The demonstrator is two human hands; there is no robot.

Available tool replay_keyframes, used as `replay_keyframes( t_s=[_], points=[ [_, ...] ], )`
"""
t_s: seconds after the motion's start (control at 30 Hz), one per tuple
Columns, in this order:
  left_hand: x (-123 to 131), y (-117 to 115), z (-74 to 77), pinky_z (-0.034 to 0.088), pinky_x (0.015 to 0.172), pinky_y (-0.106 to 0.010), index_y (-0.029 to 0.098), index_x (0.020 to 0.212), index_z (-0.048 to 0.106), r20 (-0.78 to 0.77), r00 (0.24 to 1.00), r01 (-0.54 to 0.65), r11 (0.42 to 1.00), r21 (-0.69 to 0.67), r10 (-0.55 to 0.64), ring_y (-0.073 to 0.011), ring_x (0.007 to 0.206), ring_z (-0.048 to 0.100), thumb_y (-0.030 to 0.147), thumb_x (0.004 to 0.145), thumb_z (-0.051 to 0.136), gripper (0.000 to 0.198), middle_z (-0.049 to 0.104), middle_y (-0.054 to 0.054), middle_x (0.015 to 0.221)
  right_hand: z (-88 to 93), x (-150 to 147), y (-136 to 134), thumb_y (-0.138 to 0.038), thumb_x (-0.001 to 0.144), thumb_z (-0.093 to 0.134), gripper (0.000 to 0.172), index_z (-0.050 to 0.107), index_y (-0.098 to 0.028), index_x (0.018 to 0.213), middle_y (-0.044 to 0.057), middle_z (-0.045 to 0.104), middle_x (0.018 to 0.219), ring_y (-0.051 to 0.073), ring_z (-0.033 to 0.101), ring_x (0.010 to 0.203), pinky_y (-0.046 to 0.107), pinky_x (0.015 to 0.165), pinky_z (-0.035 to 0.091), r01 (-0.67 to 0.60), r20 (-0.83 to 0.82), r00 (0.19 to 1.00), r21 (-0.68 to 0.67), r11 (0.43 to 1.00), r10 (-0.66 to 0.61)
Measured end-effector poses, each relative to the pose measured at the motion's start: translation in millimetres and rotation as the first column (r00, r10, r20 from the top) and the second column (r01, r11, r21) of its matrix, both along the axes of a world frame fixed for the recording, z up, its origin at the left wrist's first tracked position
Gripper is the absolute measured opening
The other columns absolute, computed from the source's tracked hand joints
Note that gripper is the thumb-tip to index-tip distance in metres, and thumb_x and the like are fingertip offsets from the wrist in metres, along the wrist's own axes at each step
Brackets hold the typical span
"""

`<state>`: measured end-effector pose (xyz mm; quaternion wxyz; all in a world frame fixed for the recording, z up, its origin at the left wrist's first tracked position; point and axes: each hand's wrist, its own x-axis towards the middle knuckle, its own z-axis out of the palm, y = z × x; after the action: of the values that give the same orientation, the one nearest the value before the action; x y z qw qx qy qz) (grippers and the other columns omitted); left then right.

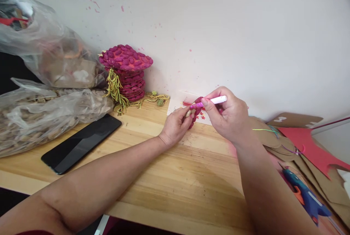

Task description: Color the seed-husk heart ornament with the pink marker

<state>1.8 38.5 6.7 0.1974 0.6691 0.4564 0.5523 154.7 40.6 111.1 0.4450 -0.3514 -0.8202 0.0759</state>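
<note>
My right hand [226, 113] is closed round a white marker [218, 100] with a magenta front end, its tip pointing left. That tip is at a magenta, bumpy piece [197, 113], partly hidden behind my fingers. My left hand [177, 124] pinches this piece at its left side, where some pale, unpainted bits [189, 113] show. Behind both hands, a white sheet [175, 106] with small red stars lies against the wall.
At the left are a bumpy magenta spool-shaped object [132, 76] with yellow yarn [114, 85], clear plastic bags [60, 111] and a black phone [82, 144]. Brown cardboard pieces [314, 176], red foam-like sheet [308, 145] and a blue glue gun [303, 191] lie right.
</note>
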Motion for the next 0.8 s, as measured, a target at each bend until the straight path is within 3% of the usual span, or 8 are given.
replay_keyframes(
  t_s=[0.17, 0.43, 0.63, 0.8],
  points=[
    [0.5, 0.0, 0.7, 0.039, 0.065, -0.026, 0.019, 0.100, 0.071, -0.028, 0.999, -0.020, 1.000, 0.000, 0.020, -0.0140, 0.067, 0.053, 0.024, 0.096, 0.054, 0.017, 0.061, 0.000, 0.073, 1.3, -2.9, -3.9, -0.044, 0.095, 0.063, 0.024, 0.057, -0.023, 0.085, -0.004, 0.062, 0.062, 0.008, 0.046, 0.044, 0.023, 0.044, 0.034, 0.006, 0.016, 1.000, -0.016, 1.000, -0.006],
    [0.2, 1.3, -2.1, 0.040, 0.065, -0.027, 0.020, 0.104, 0.071, -0.021, 1.000, -0.010, 1.000, -0.003, 0.010, -0.0148, 0.069, 0.055, 0.025, 0.097, 0.054, 0.019, 0.062, -0.001, 0.074, 7.4, 2.4, -4.3, -0.040, 0.096, 0.062, 0.019, 0.057, -0.024, 0.086, -0.005, 0.058, 0.058, 0.009, 0.043, 0.043, 0.025, 0.045, 0.032, 0.080, 0.055, 0.995, 0.071, 0.994, -0.084],
    [0.8, 0.7, 0.7, 0.041, 0.065, -0.028, 0.019, 0.102, 0.071, -0.022, 1.000, -0.015, 1.000, 0.007, 0.015, -0.0144, 0.068, 0.054, 0.023, 0.097, 0.054, 0.018, 0.062, -0.001, 0.073, 8.6, -1.0, -8.0, -0.038, 0.095, 0.064, 0.018, 0.059, -0.024, 0.086, -0.005, 0.062, 0.062, 0.007, 0.043, 0.042, 0.023, 0.043, 0.032, -0.008, 0.081, 0.997, -0.004, 1.000, 0.008],
    [-0.6, 0.7, -0.1, 0.042, 0.068, -0.028, 0.020, 0.104, 0.072, -0.023, 1.000, -0.005, 1.000, 0.014, 0.006, -0.0159, 0.072, 0.056, 0.024, 0.097, 0.054, 0.020, 0.064, -0.002, 0.078, 8.7, -0.7, -6.3, -0.039, 0.096, 0.063, 0.018, 0.058, -0.024, 0.086, -0.004, 0.063, 0.061, 0.009, 0.048, 0.044, 0.024, 0.046, 0.036, 0.039, 0.073, 0.996, 0.045, 0.998, -0.042]
  ],
)
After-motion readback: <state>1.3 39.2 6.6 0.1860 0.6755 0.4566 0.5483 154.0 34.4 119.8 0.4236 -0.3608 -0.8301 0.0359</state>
